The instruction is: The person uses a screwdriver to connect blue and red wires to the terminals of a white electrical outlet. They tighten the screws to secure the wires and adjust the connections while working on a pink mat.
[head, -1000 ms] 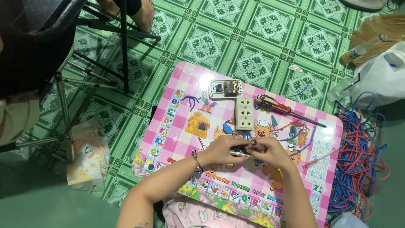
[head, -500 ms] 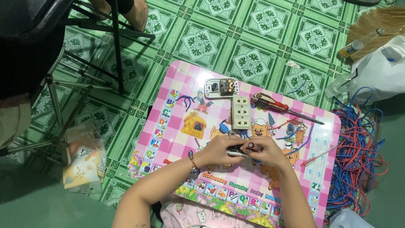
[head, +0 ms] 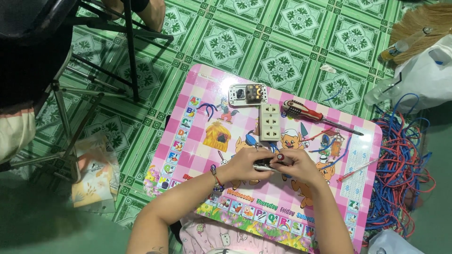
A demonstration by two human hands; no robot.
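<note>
Both hands meet over the middle of the pink desk (head: 188, 122) — left hand (head: 245, 164) and right hand (head: 296, 165) each with a grip clenched on a small tool (head: 266, 165). Socket (head: 270, 122) and switch plate (head: 247, 94) lie unwired above, screwdriver (head: 310, 114) untouched — wiring looks mostly still ahead.

Socket strip (head: 270, 121) just beyond hands

Orange-and-white packet (head: 94, 181) on green tile floor, left of my table. White plastic bag (head: 423, 75) far right, by broom.
</note>
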